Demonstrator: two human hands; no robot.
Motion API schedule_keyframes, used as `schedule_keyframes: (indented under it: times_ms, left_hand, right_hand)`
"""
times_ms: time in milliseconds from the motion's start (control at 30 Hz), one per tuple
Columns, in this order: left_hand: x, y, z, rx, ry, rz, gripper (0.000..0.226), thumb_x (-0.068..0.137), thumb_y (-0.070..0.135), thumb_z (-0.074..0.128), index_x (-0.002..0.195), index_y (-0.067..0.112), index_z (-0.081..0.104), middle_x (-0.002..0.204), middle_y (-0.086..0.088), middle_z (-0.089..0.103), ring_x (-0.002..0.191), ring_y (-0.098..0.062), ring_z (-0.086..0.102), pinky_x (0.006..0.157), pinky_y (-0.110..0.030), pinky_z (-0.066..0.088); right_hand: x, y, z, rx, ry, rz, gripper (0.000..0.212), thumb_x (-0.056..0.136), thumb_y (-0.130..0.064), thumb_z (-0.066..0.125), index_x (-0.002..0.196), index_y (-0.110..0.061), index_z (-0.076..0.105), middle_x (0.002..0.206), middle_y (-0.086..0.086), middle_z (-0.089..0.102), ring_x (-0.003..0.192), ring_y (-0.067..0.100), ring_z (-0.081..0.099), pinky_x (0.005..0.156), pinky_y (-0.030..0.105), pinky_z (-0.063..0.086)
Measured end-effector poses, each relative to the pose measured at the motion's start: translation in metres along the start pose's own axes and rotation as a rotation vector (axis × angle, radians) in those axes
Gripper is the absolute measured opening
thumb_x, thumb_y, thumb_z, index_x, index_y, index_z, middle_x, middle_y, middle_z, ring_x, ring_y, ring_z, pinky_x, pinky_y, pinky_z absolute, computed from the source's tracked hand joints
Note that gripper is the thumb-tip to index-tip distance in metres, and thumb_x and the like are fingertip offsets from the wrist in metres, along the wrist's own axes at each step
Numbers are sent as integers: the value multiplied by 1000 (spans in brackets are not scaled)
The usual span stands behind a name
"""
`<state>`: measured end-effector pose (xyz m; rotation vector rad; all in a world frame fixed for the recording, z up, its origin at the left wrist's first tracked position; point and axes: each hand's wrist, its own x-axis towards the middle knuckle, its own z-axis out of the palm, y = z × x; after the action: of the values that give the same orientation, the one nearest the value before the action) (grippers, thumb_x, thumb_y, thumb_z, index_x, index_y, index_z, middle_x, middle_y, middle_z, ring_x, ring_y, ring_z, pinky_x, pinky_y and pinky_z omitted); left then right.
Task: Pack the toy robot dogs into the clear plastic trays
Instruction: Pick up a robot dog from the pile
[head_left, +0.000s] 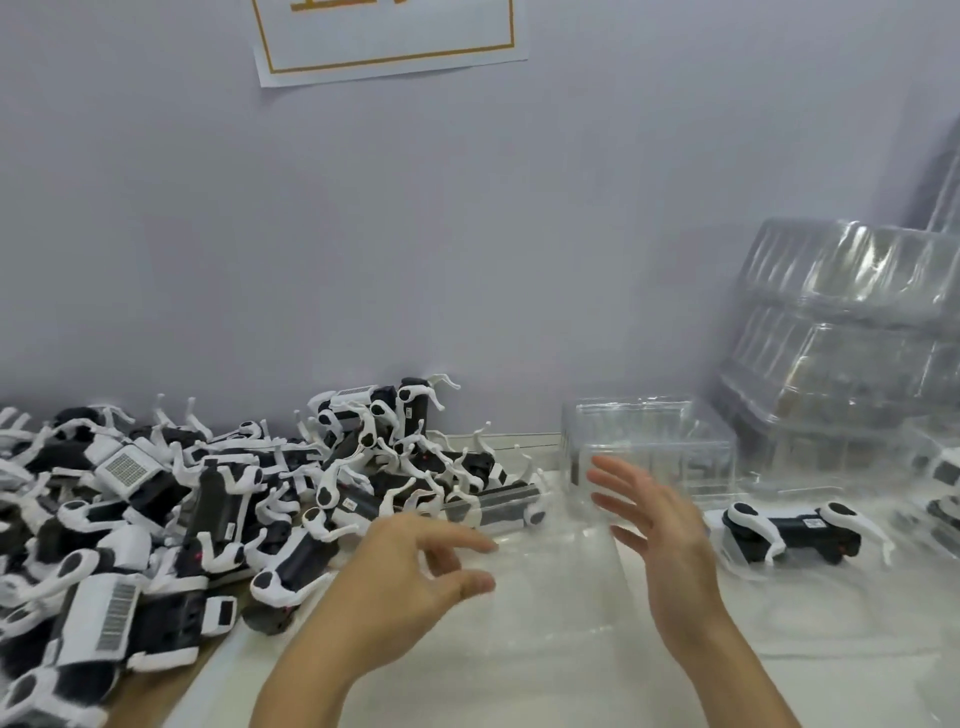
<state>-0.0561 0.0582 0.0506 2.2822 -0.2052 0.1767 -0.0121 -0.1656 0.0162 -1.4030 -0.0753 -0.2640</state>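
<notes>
Both hands hover empty, left hand (415, 566) loosely spread, right hand (660, 525) flat, before the clear tray (649, 447); I'd grab one dog by its body (legs snag) from the pile (208, 499) left of it

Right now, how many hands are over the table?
2. The left hand hovers beside the pile of toy dogs; the right hand is raised before a clear tray. Both hold nothing.
</notes>
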Motion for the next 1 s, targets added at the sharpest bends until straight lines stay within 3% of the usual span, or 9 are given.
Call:
schedule_keyframes:
  times_ms: [100, 167, 233, 367, 433, 600, 867, 1000]
  left_hand:
    - [1, -1, 5, 65, -99, -45, 28, 65, 44, 89, 83, 58, 71, 80, 17, 70, 88, -1, 60, 85, -22, 47]
    - [0, -2, 5, 64, -169, -53, 30, 61, 48, 89, 86, 52, 73, 83, 20, 72, 87, 4, 62, 83, -18, 46]
    - [0, -3, 4, -26, -172, -35, 32, 64, 50, 87, 93, 43, 75, 88, 18, 74, 91, 3, 65, 90, -21, 46]
    - [9, -12, 10, -93, 279, -19, 13, 83, 36, 76, 95, 38, 73, 99, 23, 70, 102, 4, 60, 91, -20, 45]
    - [12, -17, 14, -87, 354, -96, 21, 90, 27, 71, 107, 35, 64, 111, 21, 64, 109, 0, 57, 92, -21, 43]
    - [17, -34, 31, -65, 120, -239, 45, 99, 23, 57, 141, 27, 45, 135, 13, 49, 121, -3, 45, 98, -22, 36]
    - [20, -33, 39, -93, 128, -226, 36, 97, 19, 60, 129, 31, 49, 126, 13, 53, 117, -7, 48, 93, -22, 35]
    - [22, -31, 37, -87, 162, -208, 39, 94, 27, 65, 130, 29, 49, 123, 15, 53, 116, -3, 48, 92, -20, 35]
  right_hand:
    - [-3, 0, 2, -148, -93, -31, 32, 88, -46, 53, 106, -33, 74, 107, -15, 73, 104, 0, 64, 92, 30, 46]
    - [-4, 3, 3, -255, -106, -46, 15, 93, -31, 64, 103, -35, 74, 104, -15, 73, 105, -1, 62, 89, 24, 46]
    - [-4, 7, 3, -371, -102, -54, 27, 89, -14, 67, 102, -38, 73, 101, -13, 71, 103, 0, 60, 83, 23, 47]
    - [-3, 11, 4, -459, -91, -60, 47, 81, 1, 63, 102, -41, 70, 100, -13, 66, 102, 2, 57, 75, 22, 46]
    - [-3, 12, 4, -472, -87, -74, 53, 79, 5, 60, 101, -42, 69, 99, -13, 64, 101, 2, 55, 74, 21, 45]
    - [-2, 14, 2, -476, -77, -82, 61, 73, 13, 54, 99, -41, 69, 98, -13, 63, 98, -1, 53, 70, 19, 42]
    - [2, 13, -5, -480, -62, -85, 61, 74, 15, 52, 96, -40, 69, 98, -10, 65, 98, 1, 55, 68, 15, 42]
    - [3, 13, -6, -475, -66, -91, 60, 75, 14, 54, 96, -40, 70, 98, -10, 65, 99, 1, 54, 67, 12, 41]
